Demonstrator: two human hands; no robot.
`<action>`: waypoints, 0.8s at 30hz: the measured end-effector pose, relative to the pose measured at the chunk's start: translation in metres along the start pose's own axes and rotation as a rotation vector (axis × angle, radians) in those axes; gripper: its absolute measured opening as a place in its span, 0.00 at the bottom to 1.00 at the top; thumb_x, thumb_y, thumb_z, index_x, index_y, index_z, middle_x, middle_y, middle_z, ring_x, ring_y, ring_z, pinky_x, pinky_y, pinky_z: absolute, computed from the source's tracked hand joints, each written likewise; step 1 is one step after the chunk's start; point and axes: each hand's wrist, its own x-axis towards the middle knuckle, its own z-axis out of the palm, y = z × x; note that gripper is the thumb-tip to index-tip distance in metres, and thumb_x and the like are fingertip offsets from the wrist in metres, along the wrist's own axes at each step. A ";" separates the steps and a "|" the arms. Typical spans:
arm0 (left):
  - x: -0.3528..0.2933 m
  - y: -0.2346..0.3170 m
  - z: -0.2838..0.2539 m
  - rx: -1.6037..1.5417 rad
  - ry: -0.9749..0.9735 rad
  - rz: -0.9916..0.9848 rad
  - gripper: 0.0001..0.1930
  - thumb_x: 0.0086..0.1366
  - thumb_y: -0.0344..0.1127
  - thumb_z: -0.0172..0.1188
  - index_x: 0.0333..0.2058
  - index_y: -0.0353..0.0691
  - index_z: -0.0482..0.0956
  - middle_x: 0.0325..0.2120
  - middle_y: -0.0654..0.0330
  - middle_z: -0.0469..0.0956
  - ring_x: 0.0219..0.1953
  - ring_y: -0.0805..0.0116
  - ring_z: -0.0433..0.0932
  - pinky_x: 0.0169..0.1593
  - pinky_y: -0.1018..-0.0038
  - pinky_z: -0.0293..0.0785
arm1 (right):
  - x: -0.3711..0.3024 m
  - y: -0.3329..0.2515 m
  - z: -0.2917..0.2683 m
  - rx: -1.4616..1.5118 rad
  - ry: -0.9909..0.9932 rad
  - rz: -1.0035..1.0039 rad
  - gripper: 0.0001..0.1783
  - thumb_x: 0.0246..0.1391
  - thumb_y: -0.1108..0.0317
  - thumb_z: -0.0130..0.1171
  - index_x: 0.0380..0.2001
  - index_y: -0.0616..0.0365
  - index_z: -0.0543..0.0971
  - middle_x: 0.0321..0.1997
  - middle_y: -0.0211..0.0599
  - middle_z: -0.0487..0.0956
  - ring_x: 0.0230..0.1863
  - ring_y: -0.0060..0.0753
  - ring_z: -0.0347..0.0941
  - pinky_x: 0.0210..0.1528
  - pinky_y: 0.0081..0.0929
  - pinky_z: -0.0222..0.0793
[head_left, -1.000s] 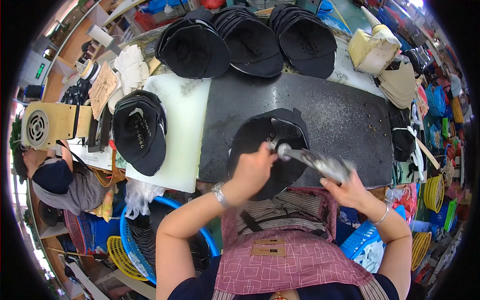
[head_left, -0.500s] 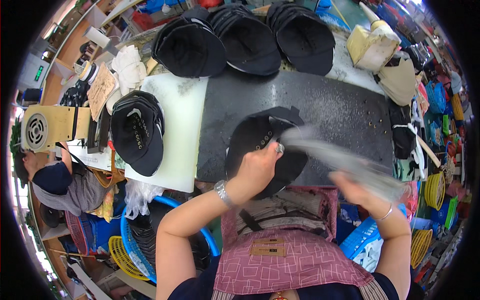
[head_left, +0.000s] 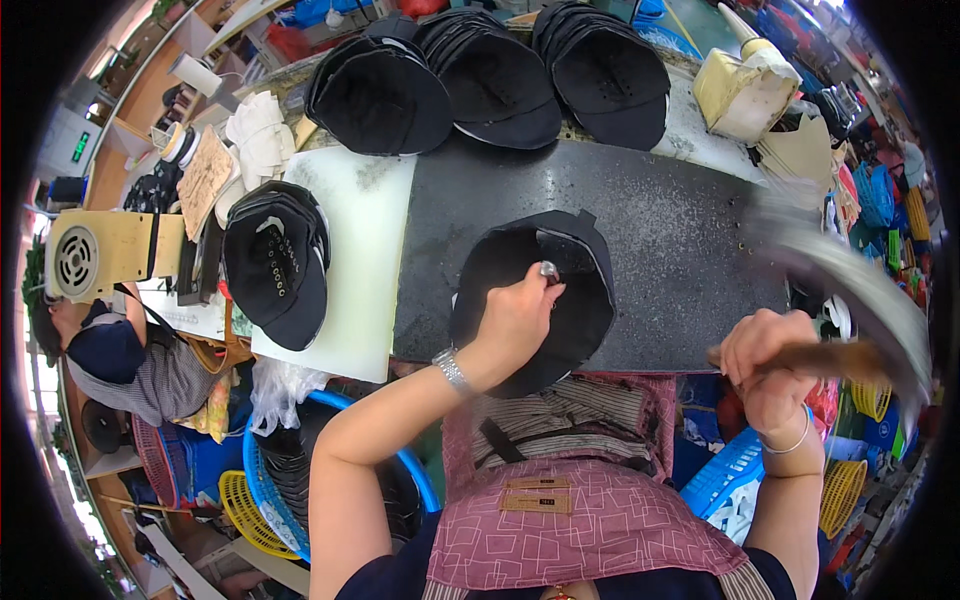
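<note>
Reckoned from the black cap (head_left: 580, 345), which lies hollow side up near the mat's six o'clock edge, the left hand (head_left: 515, 325) is the nearer one: it comes in over the cap's lower-left side from about seven o'clock. Its thumb and fingers are pinched closed on a small metal piece (head_left: 548, 270), whose bright end shows at one o'clock from the knuckles, above the cap's hollow. The cap's long axis runs roughly from one o'clock, where a strap tab sticks up, to seven o'clock at the brim, nearest the wearer's apron (head_left: 575, 515). The right hand (head_left: 770, 350) is well apart, between three and four o'clock from the cap, with its fingers wrapped fully around the handle of a wooden-handled tool (head_left: 835, 358). That handle lies nearly along a nine-to-three line — its far end is a pale smear, so the head's shape is hard to judge. From the metal piece, then, the smear sits out at about three o'clock, with bare black mat (head_left: 680, 250) between. A stack of caps (head_left: 275, 265) with rows of eyelets rests on a white board (head_left: 355, 240) at ten o'clock; more stacks stand toward twelve.
</note>
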 end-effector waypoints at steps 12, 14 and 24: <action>0.017 -0.011 0.005 -0.307 0.031 -0.171 0.07 0.63 0.29 0.50 0.35 0.29 0.69 0.24 0.51 0.79 0.28 0.65 0.81 0.32 0.75 0.77 | -0.032 0.048 -0.006 -0.662 -0.079 0.496 0.20 0.52 0.54 0.56 0.24 0.62 0.67 0.15 0.31 0.63 0.19 0.23 0.57 0.22 0.25 0.56; 0.018 -0.009 0.006 -0.241 0.009 -0.137 0.06 0.63 0.29 0.50 0.35 0.30 0.70 0.24 0.50 0.79 0.28 0.64 0.81 0.31 0.75 0.76 | -0.029 0.048 -0.005 -0.647 -0.044 0.494 0.19 0.51 0.56 0.56 0.25 0.63 0.68 0.15 0.30 0.63 0.18 0.21 0.56 0.21 0.24 0.55; 0.016 -0.004 0.013 0.324 0.001 0.323 0.06 0.59 0.29 0.55 0.32 0.33 0.69 0.19 0.49 0.75 0.24 0.52 0.78 0.27 0.66 0.73 | -0.014 0.065 -0.014 -1.082 -0.386 0.025 0.07 0.49 0.67 0.56 0.29 0.60 0.74 0.27 0.37 0.75 0.21 0.31 0.69 0.24 0.28 0.64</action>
